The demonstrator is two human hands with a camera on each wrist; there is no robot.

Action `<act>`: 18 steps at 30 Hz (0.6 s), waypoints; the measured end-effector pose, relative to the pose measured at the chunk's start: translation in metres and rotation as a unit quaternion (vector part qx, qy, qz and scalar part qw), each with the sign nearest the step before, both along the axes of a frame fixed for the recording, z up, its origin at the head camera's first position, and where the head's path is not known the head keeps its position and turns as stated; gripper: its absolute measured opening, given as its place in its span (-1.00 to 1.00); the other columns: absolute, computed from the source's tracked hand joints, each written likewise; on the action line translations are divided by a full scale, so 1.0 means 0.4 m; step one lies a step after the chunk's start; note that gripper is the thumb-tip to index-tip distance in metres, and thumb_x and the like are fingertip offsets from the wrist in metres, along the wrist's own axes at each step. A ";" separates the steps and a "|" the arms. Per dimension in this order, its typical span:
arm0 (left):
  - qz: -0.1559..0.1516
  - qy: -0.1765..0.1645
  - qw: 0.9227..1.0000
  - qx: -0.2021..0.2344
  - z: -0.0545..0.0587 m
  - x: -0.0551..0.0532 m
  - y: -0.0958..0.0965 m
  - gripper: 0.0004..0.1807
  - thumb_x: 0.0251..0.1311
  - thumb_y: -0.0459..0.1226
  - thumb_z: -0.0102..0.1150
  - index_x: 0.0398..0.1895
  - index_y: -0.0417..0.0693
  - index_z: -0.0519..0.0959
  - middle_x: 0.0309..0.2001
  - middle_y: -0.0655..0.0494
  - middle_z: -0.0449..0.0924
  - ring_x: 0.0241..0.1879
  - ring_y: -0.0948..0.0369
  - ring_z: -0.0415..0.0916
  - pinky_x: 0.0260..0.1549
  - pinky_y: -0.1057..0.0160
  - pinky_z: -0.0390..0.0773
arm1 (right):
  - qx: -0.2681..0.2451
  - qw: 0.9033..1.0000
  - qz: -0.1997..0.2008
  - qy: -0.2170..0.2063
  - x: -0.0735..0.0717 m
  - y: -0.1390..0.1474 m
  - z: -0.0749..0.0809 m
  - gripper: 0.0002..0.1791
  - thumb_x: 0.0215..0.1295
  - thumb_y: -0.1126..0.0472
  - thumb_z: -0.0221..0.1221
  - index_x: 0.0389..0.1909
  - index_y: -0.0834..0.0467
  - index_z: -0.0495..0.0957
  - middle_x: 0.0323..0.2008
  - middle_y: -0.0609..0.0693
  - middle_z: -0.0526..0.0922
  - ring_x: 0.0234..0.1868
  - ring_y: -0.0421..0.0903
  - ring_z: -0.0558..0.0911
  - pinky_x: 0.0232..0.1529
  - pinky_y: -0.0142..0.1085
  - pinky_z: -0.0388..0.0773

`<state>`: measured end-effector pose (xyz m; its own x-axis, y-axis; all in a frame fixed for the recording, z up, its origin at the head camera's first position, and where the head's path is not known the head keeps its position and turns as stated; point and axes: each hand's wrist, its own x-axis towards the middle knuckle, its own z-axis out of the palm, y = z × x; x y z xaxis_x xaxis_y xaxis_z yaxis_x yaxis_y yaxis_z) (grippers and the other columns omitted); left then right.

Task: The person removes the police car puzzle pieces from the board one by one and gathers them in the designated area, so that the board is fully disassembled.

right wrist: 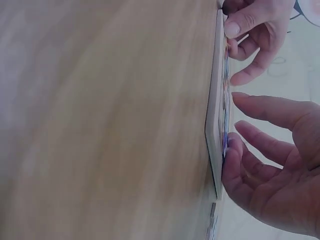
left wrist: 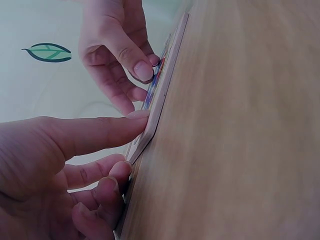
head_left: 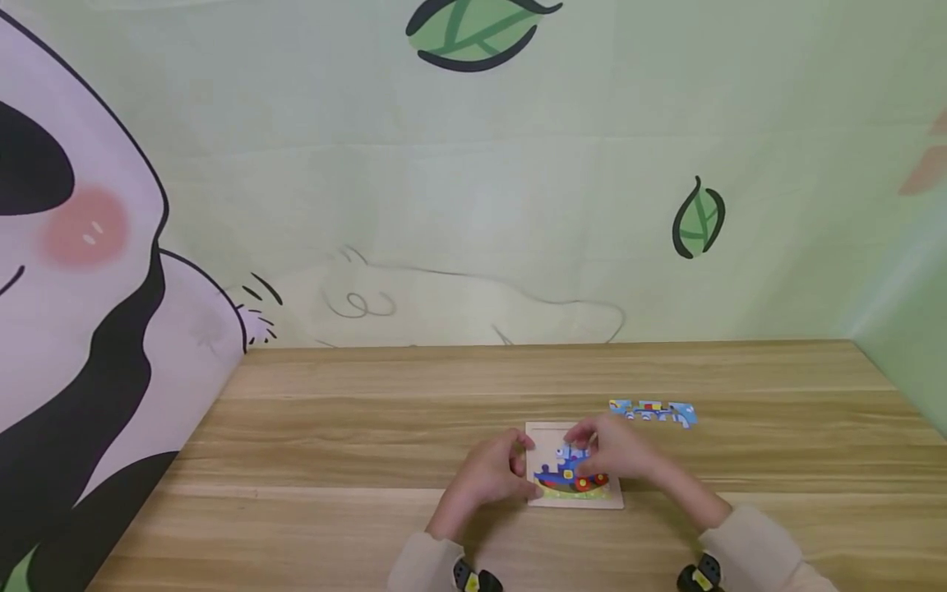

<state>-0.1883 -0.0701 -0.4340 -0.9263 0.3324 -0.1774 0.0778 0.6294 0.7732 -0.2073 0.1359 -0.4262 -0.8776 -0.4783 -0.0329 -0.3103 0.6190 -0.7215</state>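
A square wooden puzzle board (head_left: 543,438) with a pale rim lies flat on the table. Pieces of a blue and red train picture (head_left: 549,478) fill its lower and middle part, while bare wood shows at the upper left. My left hand (head_left: 484,473) grips the board's left side, thumb over the near corner and fingertips against the edge, as the left wrist view also shows. Over the right part of the picture, my right hand (head_left: 616,448) has its thumb and fingers spread, fingertips touching the surface. Its palm and fingers hide some of the train.
Several loose blue puzzle pieces (head_left: 684,411) lie in a row on the wooden table (head_left: 355,460), behind and right of the board. A cloth backdrop (head_left: 459,197) with printed leaves and a panda rises behind the table's far edge.
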 end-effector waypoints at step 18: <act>-0.003 0.006 1.000 -0.001 -0.005 -0.002 -0.003 -0.45 -0.23 -0.34 0.45 -0.08 -0.10 0.45 -0.53 0.12 0.41 -0.56 0.23 0.31 -0.57 0.33 0.33 | 0.033 0.998 -0.014 0.052 0.016 -0.038 0.000 -0.67 -0.29 0.52 0.27 -0.47 0.16 0.41 -0.55 -0.07 0.39 -0.48 -0.15 0.34 -0.45 -0.36 0.31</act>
